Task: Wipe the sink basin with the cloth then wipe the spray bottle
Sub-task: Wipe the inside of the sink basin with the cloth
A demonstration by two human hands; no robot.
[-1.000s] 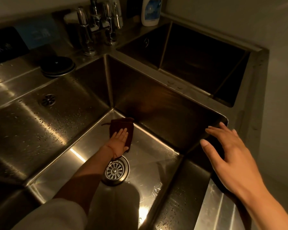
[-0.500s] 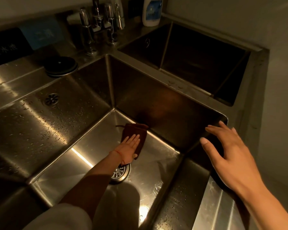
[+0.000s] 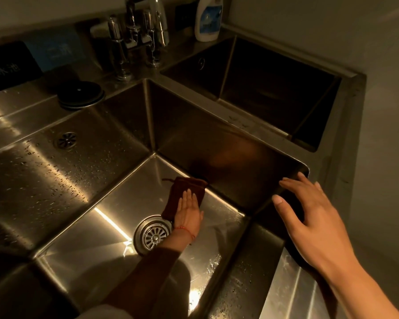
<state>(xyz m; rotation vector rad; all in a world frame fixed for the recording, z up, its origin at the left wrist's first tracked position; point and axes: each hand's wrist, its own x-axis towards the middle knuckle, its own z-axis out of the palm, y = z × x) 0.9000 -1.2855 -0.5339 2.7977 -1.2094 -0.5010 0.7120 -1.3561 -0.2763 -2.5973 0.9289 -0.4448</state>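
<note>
Left hand [image 3: 188, 212]: flat, fingers together, palm pressed on the cloth [image 3: 182, 194] on the basin floor.
Right hand [image 3: 309, 217]: spread wide, grasping nothing, over the near right corner of the sink basin [image 3: 101, 226]; contact with the rim cannot be told.
Cloth: dark brown, folded, far corner touching the seam of floor and far wall; near edge just beside the drain strainer [image 3: 153, 234].
Open floor: bare steel left of the cloth and toward the near wall, with water drops by the right wall.
Second basin [image 3: 263, 88]: beyond a narrow steel divider, in shadow.
Bottle [image 3: 207, 19]: white, blue label, upright at the back ledge, well apart from both hands; spray head not visible.
Taps [image 3: 143, 35]: at the far rim.
</note>
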